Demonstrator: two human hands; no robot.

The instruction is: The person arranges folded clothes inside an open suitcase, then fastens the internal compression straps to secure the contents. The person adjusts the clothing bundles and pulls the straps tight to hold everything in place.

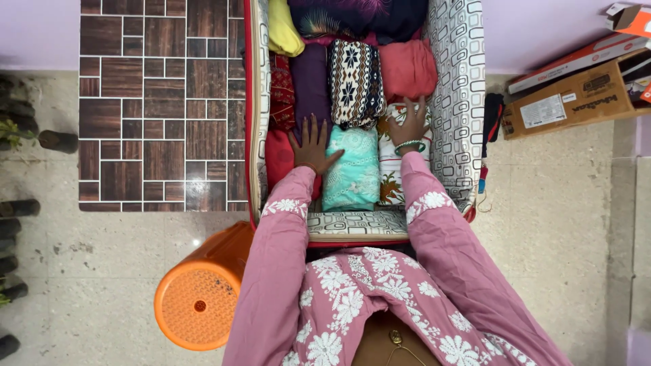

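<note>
An open suitcase with a red edge and a lining of grey and white squares lies on the floor, its long axis running from near to far, and it is packed with folded clothes set in rows. The left hand lies flat, fingers spread and pointing to the far end, pressing on a dark purple folded cloth just left of a turquoise embroidered bundle; its thumb touches the turquoise bundle's left edge. It grips nothing. The right hand, wearing a green bangle at the wrist, lies open too, fingers splayed toward the far end, resting on a white floral cloth just right of the turquoise bundle and touching the near edge of a pink folded cloth. The turquoise bundle sits between the two hands, at the near end of the case, a long roll whose length runs near to far. Just beyond it lies a black and white patterned roll, aligned the same way. A yellow cloth is at the far left corner. An orange plastic stool stands on the floor near left of the suitcase, and cardboard boxes rest at the far right
</note>
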